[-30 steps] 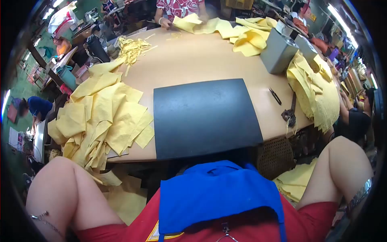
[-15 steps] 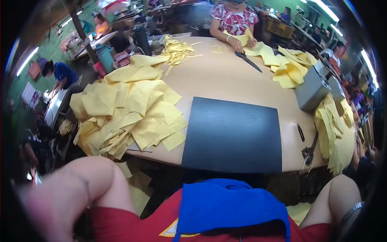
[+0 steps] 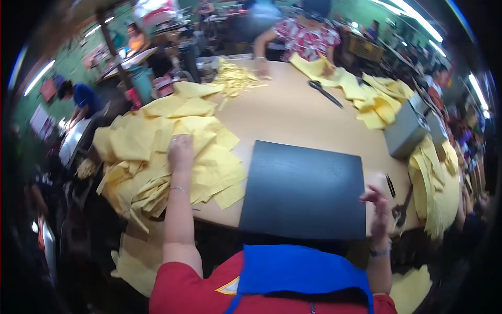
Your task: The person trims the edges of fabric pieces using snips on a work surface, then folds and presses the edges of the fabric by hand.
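Observation:
My left hand [image 3: 181,149] reaches onto a big heap of yellow cloth pieces [image 3: 123,141] at the table's left. Its fingers curl down on the upper cloth, which bunches in front of the knuckles; the fingertips are hidden. My right hand [image 3: 380,212] hovers by the right edge of a black cutting mat [image 3: 303,191], fingers apart and slightly bent, nothing in it. The mat's surface is bare. Near that hand lie a thin black tool [image 3: 390,186], perhaps a pen, and a dark metal tool [image 3: 400,212] I cannot make out.
Across the wooden table [image 3: 277,112] sits a person [image 3: 308,39] with yellow cloth [image 3: 334,78]. Black-handled scissors [image 3: 327,94] lie before them. Thin yellow scraps [image 3: 235,76] lie at the back left. A grey box [image 3: 405,128] and hanging yellow cloth [image 3: 429,180] line the right edge.
My left hand has swung from the lower left up onto the heap. My right hand has come into view beside the mat. The person opposite has let go of the scissors.

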`<move>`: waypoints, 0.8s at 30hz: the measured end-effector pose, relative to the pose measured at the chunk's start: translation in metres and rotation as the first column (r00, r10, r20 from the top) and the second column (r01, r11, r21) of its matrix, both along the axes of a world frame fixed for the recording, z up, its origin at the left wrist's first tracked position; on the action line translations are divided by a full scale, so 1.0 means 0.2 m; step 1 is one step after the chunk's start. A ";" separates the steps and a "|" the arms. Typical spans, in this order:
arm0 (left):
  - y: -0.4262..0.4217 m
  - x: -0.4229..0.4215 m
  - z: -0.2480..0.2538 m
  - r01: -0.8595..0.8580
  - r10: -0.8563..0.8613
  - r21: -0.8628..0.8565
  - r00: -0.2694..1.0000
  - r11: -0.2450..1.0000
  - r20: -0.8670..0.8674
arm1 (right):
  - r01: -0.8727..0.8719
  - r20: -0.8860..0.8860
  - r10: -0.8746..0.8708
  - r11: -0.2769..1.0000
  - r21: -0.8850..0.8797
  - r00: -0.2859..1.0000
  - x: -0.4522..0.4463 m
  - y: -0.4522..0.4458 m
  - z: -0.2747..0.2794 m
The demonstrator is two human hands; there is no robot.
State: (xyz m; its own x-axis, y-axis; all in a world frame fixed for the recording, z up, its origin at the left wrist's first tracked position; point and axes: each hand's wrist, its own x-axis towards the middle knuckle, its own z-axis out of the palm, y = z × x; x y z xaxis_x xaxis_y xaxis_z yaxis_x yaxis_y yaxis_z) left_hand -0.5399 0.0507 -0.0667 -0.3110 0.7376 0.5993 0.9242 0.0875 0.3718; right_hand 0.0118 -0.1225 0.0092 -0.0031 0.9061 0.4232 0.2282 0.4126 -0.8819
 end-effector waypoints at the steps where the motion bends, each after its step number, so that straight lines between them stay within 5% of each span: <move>1: 0.00 0.05 0.03 0.014 -0.027 0.098 0.991 0.995 0.130 | -0.001 -0.010 0.001 0.998 -0.069 1.000 -0.02 0.01 -0.08; 2: -0.01 0.13 0.09 0.024 -0.074 0.189 0.963 0.982 0.260 | 0.006 -0.024 -0.010 0.991 -0.137 1.000 -0.04 0.01 -0.16; 3: -0.01 0.23 0.14 0.095 -0.150 0.233 0.961 0.968 0.233 | -0.028 -0.025 0.025 0.989 -0.142 0.999 -0.03 0.04 -0.29; 4: -0.01 0.33 0.18 0.170 -0.231 0.278 0.951 0.945 0.207 | 0.028 0.050 -0.013 0.946 -0.324 0.999 -0.11 0.04 -0.24; 7: -0.06 0.82 0.21 0.477 -0.568 0.309 0.703 0.823 0.427 | -0.125 0.182 0.186 0.944 -0.305 0.965 -0.24 0.14 -0.28; 9: -0.17 1.19 0.18 0.741 -0.796 0.324 0.459 0.589 0.395 | -0.194 -0.096 0.171 0.921 -0.339 0.981 -0.35 0.24 -0.33; 11: -0.28 1.42 0.08 0.928 -0.825 0.009 0.327 0.373 0.462 | -0.247 -0.428 0.021 0.842 -0.480 0.904 -0.38 0.35 -0.35; 12: -0.34 1.48 0.09 0.941 -0.857 -0.055 0.327 0.334 0.399 | -0.307 -0.569 -0.063 0.790 -0.530 0.820 -0.39 0.40 -0.37; 13: -0.37 1.50 0.11 0.945 -0.883 -0.125 0.327 0.302 0.336 | -0.225 -0.487 -0.061 0.832 -0.507 0.872 -0.35 0.44 -0.41; 19: -0.37 1.19 0.03 0.563 -0.694 -0.510 0.714 0.650 -0.097 | 0.206 -0.112 -0.287 0.863 -0.461 0.951 0.20 0.50 -0.49; 21: -0.38 1.11 0.05 0.492 -0.646 -0.637 0.763 0.593 -0.012 | 0.378 0.017 -0.382 0.906 -0.191 0.924 0.43 0.54 -0.54; 23: -0.39 1.07 0.03 0.485 -0.652 -0.643 0.757 0.593 -0.030 | 0.639 0.347 -0.586 0.768 -0.053 0.733 0.59 0.52 -0.51; 24: -0.39 1.07 0.03 0.496 -0.656 -0.657 0.755 0.568 0.003 | 0.643 0.350 -0.588 0.764 -0.058 0.729 0.60 0.49 -0.52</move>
